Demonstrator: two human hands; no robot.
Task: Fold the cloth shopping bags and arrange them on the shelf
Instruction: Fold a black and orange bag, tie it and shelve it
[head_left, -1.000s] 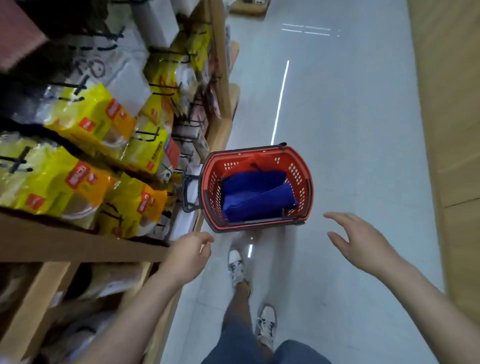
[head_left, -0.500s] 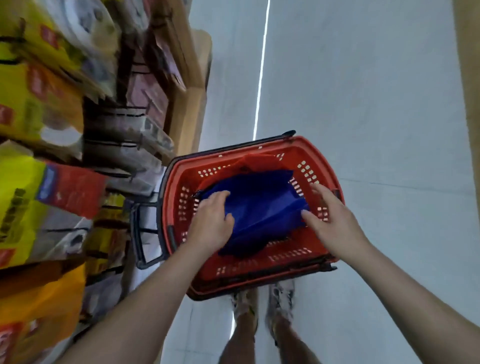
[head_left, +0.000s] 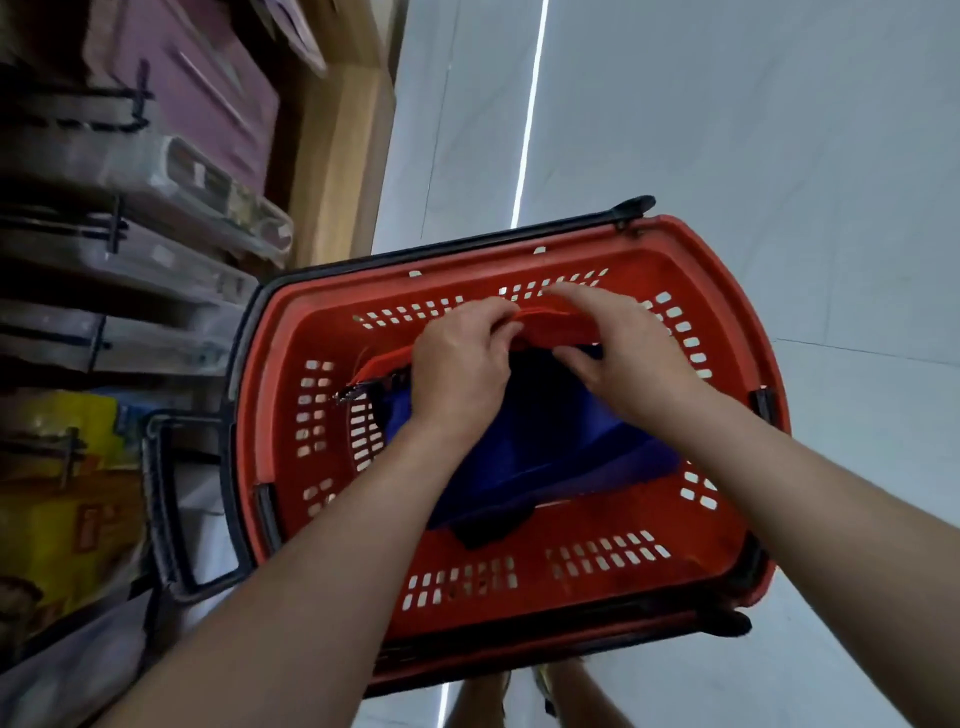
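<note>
Two hands were in the basket (head_left: 519, 613): left hand (head_left: 462, 364) and right hand (head_left: 623, 353) both pinched the red strap (head_left: 566, 326). Risk was the blue bag (head_left: 545, 447) snagging wall slots, tipping it.

Bags (head_left: 545, 447) in basket (head_left: 332, 312); shelf (head_left: 337, 156) left of basket; floor (head_left: 727, 130) right.

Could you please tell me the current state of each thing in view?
Basket: upright on the floor, holding both cloths.
Blue bag: lying loose in the basket, not folded.
Red cloth: held up at one edge by both hands.
Left hand: grips the red cloth.
Right hand: pinches the red cloth.
Shelf: stocked with packets.
</note>
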